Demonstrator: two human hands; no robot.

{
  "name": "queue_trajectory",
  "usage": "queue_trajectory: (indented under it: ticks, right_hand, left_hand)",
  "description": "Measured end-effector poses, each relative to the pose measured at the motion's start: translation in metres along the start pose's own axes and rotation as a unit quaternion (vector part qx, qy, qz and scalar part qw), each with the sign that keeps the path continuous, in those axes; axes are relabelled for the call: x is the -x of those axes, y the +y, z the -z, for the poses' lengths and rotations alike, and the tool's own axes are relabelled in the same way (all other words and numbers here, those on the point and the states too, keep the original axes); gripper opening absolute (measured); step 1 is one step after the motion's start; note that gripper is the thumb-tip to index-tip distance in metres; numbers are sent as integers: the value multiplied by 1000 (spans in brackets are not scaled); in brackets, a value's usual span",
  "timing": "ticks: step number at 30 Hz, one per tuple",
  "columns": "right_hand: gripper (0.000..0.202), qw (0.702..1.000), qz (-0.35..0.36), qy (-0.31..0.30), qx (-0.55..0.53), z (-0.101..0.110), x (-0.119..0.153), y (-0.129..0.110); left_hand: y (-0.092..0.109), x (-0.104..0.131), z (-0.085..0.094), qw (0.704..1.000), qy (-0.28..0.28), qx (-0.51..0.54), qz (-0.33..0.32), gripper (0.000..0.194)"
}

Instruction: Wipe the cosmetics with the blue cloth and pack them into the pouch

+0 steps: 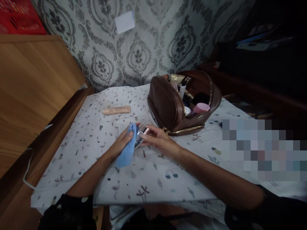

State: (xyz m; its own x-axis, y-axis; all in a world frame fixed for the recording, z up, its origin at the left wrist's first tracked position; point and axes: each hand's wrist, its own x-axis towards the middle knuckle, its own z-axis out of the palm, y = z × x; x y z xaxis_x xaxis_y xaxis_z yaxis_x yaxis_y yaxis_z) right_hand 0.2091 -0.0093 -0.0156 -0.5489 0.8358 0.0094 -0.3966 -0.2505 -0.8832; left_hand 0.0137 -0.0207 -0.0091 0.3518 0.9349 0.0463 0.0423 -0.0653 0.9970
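1. The person's left hand (122,140) is closed around a folded light-blue cloth (127,153), the thumb lying over its near face and a lower end hanging free.
2. The right hand (161,138) is clamped on a small cosmetic container with a shiny silver cap (143,130), thumb on the near side, fingers curled round the far side.
3. That container sits between the two hands, tilted, just above the printed tablecloth (144,188), its lower part against or right beside the cloth; which of the two, one cannot tell.
4. A beige squeeze tube (116,110) lies flat beyond the left hand. Lines of print run along it, too small to read.
5. A brown cosmetic bag (165,103) stands unzipped beyond the right hand, a gold-toned zipper edging its opening.
6. Inside the bag are a pink-lidded jar (203,107), a gold-coloured tube (177,79), a slim white tube with a dark top (182,90), a round white lid (187,111) and darker items, hard to make out.
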Motion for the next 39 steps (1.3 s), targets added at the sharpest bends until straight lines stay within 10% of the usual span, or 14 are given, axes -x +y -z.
queue_trajectory:
  ticks: [9, 19, 28, 39]
  right_hand:
    - [40, 998, 35, 36, 39, 4, -2, -3]
    - [39, 988, 109, 67, 88, 9, -4, -17]
    - [50, 948, 162, 60, 267, 8, 15, -34]
    - [35, 810, 220, 6, 543, 19, 73, -41]
  left_hand:
    - [11, 6, 12, 988, -118, 54, 78, 98]
    - [3, 3, 29, 967, -219, 84, 100, 76]
    - [7, 9, 37, 961, -180, 155, 141, 73]
    - [4, 3, 26, 976, -28, 133, 172, 63]
